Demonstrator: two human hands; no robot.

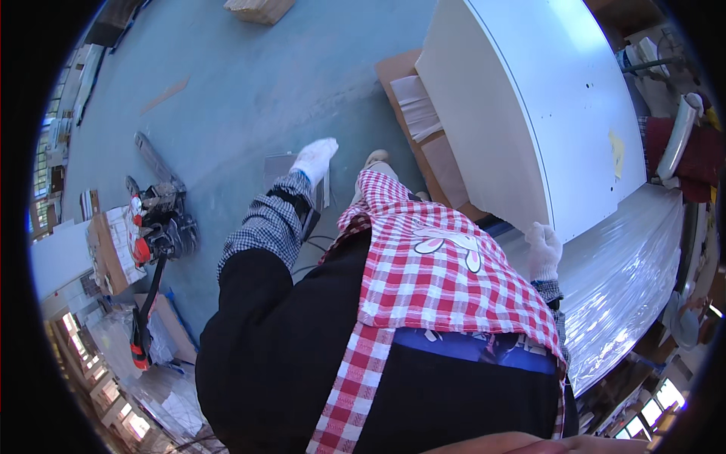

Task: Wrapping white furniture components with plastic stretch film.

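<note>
My left hand (313,160), in a white glove, hangs over the floor ahead of me. Its fingers point forward, loosely stretched, and nothing shows in them. A flat grey box-like thing (277,168) lies on the floor beneath and beside that hand, partly hidden by my sleeve. On the right, my right hand (544,251), also gloved, is curled closed with nothing visible in it. It is close to the lower corner of a large white panelled cabinet (563,106); whether it touches the panel I cannot tell.
Brown cardboard (446,170) lines the cabinet's left side. Shiny plastic film (624,280) covers a pale stack behind my right hand. On the left stands a black and red machine (162,219) beside a cardboard box (110,253). A cardboard block (259,9) lies on the blue-green floor (227,98).
</note>
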